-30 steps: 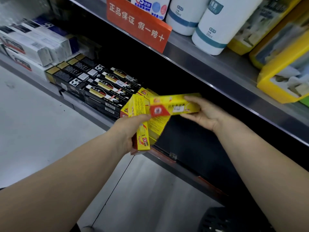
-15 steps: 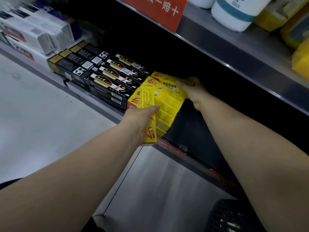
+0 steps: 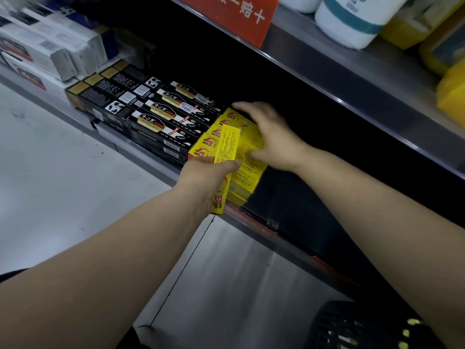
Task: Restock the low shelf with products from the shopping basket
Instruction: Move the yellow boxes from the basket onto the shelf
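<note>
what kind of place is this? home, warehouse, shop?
Most likely a shop aisle: tiered metal shelving carries rows of identical black boxes and yellow boxes faced outward, an orange printed sign hangs on the upper shelf edge, and a black shopping basket sits on the floor.

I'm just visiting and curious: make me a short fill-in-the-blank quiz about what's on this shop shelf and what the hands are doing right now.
1. The left hand grips a long box coloured ____.
2. The right hand rests on the stack of yellow boxes, which sits directly to the right of the ____ boxes.
3. The sign hanging from the upper shelf is coloured ____.
4. The dark shopping basket shows at the ____ right corner of the view.

Missing words: yellow; black; orange; bottom
</note>
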